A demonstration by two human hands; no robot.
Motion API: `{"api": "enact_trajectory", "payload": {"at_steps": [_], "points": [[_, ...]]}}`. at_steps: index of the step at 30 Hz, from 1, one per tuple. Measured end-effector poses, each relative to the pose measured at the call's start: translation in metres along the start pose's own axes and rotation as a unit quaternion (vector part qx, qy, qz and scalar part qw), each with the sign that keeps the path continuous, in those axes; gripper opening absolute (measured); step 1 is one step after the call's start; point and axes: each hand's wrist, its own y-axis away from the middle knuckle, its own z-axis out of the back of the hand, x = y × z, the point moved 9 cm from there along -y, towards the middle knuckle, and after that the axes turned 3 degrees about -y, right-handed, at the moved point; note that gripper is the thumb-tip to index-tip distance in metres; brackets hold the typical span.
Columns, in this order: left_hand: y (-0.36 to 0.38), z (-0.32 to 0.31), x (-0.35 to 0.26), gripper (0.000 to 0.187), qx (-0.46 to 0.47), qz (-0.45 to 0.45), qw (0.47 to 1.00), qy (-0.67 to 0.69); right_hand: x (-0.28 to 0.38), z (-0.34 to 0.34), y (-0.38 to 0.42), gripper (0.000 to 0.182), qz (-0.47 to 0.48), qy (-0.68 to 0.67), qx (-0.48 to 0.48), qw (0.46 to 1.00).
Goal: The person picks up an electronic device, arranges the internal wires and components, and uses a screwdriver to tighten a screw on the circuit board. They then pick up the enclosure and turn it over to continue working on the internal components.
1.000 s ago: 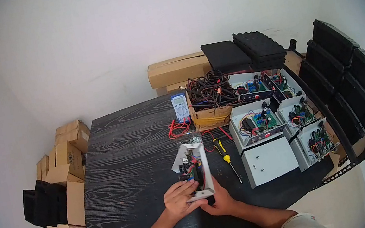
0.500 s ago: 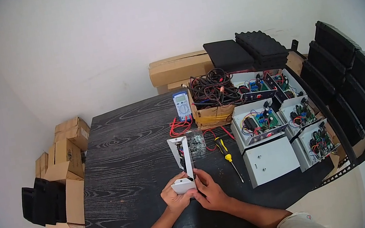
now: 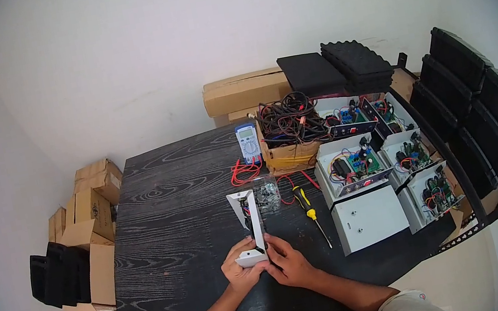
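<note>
Between my two hands is a white metal enclosure (image 3: 256, 221), tipped on its side, with dark parts and some coloured wires showing inside. My left hand (image 3: 240, 269) is closed around its near left end. On the near right side, the fingers of my right hand (image 3: 288, 261) press against the casing; their tips are partly hidden. Just beyond the enclosure lies a clear tray of small screws (image 3: 267, 195). A yellow and black screwdriver (image 3: 306, 204) rests on the table to the right of my hands.
A multimeter (image 3: 248, 141) with red leads lies near a cardboard box of tangled cables (image 3: 292, 156). Several open enclosures with circuit boards (image 3: 355, 166) and a closed white enclosure (image 3: 370, 219) fill the right side of the black table (image 3: 163, 237). Black bins (image 3: 451, 93) stand beyond.
The enclosure has tilted slightly in my hands, its near end turning and its far end shifting a little toward me. Both hands keep their hold.
</note>
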Motion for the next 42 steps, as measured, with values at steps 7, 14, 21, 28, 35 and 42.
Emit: {"api": "enact_trajectory", "payload": {"at_steps": [7, 14, 21, 28, 35, 42], "points": [[-0.023, 0.015, -0.016, 0.062, -0.004, -0.063, 0.992, 0.107, 0.011, 0.007, -0.004, 0.055, 0.027, 0.016, -0.009, 0.999], [-0.055, 0.004, -0.053, 0.037, 0.082, 0.089, 0.99, 0.078, 0.024, 0.026, -0.017, 0.06, 0.033, -0.013, -0.02, 0.999], [-0.053, 0.001, -0.06, 0.031, 0.106, 0.069, 0.991, 0.037, -0.01, 0.067, -0.076, 0.037, -0.086, -0.069, -0.068, 0.992], [-0.049, 0.001, -0.061, 0.034, 0.079, 0.065, 0.994, 0.03, -0.122, 0.025, -0.167, 0.017, -0.115, 0.198, 0.106, 0.968], [-0.047, 0.002, -0.056, 0.036, 0.071, 0.052, 0.995, 0.037, -0.188, -0.039, -0.166, 0.022, -0.193, 0.276, 0.282, 0.898], [-0.044, 0.002, -0.052, 0.037, 0.078, 0.055, 0.995, 0.036, -0.202, -0.04, -0.163, 0.023, -0.236, 0.27, 0.278, 0.891]]}}
